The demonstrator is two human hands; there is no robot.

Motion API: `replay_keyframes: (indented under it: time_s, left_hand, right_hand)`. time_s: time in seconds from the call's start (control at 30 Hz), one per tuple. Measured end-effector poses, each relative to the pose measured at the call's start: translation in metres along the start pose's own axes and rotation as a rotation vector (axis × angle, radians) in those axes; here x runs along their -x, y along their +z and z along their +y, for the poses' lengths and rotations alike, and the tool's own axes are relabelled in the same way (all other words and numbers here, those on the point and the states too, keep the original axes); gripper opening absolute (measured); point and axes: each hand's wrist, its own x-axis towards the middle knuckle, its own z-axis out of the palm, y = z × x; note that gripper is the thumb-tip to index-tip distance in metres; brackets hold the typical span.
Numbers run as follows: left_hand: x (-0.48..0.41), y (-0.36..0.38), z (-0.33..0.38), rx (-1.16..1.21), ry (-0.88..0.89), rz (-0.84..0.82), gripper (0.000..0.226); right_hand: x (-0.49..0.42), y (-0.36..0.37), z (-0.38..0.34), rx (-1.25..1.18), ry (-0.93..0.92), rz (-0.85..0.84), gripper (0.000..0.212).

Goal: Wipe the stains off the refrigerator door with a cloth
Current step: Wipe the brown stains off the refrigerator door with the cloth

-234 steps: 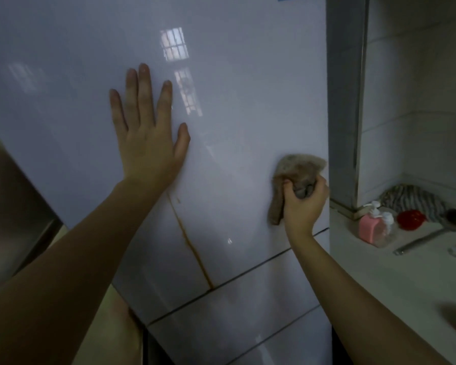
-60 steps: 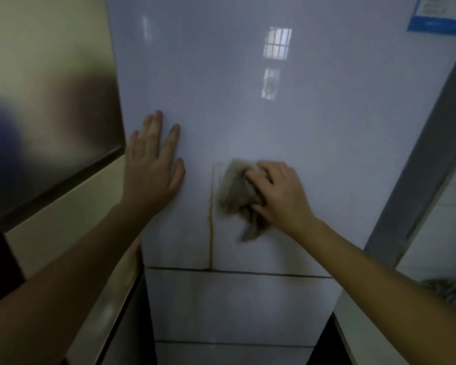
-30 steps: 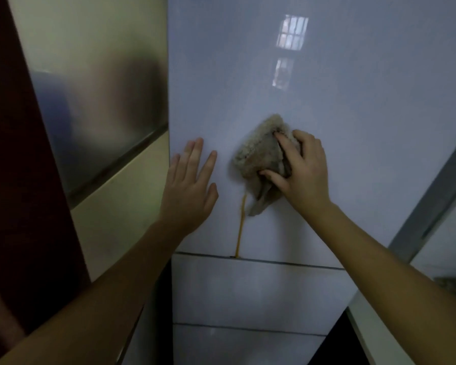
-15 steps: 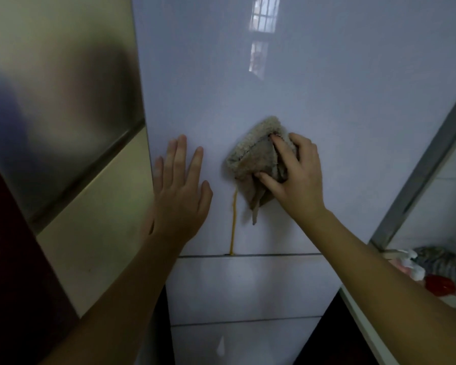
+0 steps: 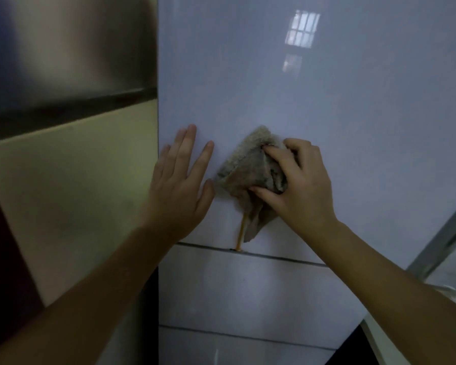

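Note:
The glossy white refrigerator door (image 5: 313, 101) fills the middle and right of the view. My right hand (image 5: 298, 185) presses a crumpled grey-brown cloth (image 5: 245, 167) against the door. Below the cloth a short orange-brown stain streak (image 5: 240, 234) runs down to the seam above the lower drawer; the cloth hides whatever lies higher. My left hand (image 5: 181, 185) lies flat on the door with fingers spread, just left of the cloth, near the door's left edge.
A steel and cream panel (image 5: 63, 127) stands to the left of the refrigerator. Two drawer fronts (image 5: 234, 291) sit below the door. A metal frame strip (image 5: 442, 241) and a countertop edge (image 5: 379, 341) are at the lower right.
The cloth and my right hand have slid down the streak, so less of the stain shows beneath it. My left hand stays flat beside it. The view has shifted.

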Motion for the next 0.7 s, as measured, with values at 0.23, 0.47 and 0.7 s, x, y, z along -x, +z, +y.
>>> replay_keyframes:
  time_s: [0.23,0.47,0.7]
  left_hand:
    - [0.037,0.013,-0.002,-0.005,-0.036,-0.012,0.063]
    - [0.045,0.020,-0.010,-0.056,0.014,-0.040,0.066]
    - [0.047,0.015,-0.008,-0.040,0.000,-0.058,0.066]
  right_hand:
    - [0.008,0.009,-0.001,-0.027,0.009,0.059,0.059]
    - [0.025,0.033,-0.014,-0.043,0.065,0.118,0.052]
    - [0.065,0.026,-0.004,-0.085,0.175,0.087,0.055]
